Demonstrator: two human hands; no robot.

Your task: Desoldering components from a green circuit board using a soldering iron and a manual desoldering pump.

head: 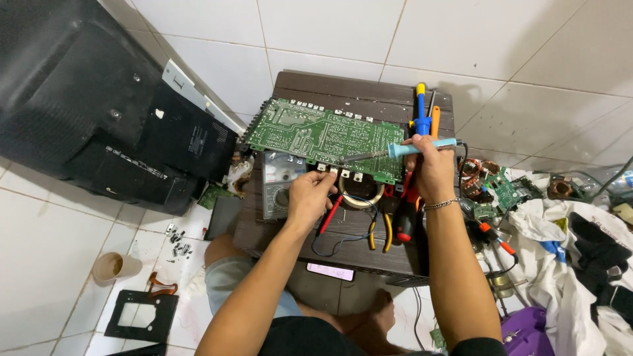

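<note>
The person's knees and dark shorts (310, 333) sat nearest the camera, at 6 o'clock, with bare forearms reaching up toward a low brown counter (359, 89). The left hand (310, 194) was curled, fingertips pinched at the near edge of a green board (316, 135), close to small white connectors there; what it pinched, if anything, could not be told. The right hand (432, 165) was closed around the light-blue handle of a soldering iron (395, 151), whose metal tip pointed toward 9 o'clock and met the board's lower edge just beside the left fingertips. A bracelet (440, 205) circled the right wrist.

The board lay solder side up, tilted across the counter's far half. Under its near edge were a multimeter (280, 184) and a tape roll (361, 191). A red probe (330, 214) and yellow-handled pliers (379, 231) lay below the hands, with a phone (330, 271) at the counter's near edge. Blue and orange screwdrivers (423, 112) stood at 12 o'clock from the right hand.

At 9 o'clock a black TV back cover (79, 105) leaned on the tiled floor, a cup (115, 267) lying below it. At 3 o'clock lay small circuit boards (504, 191) and white cloth (560, 264).
</note>
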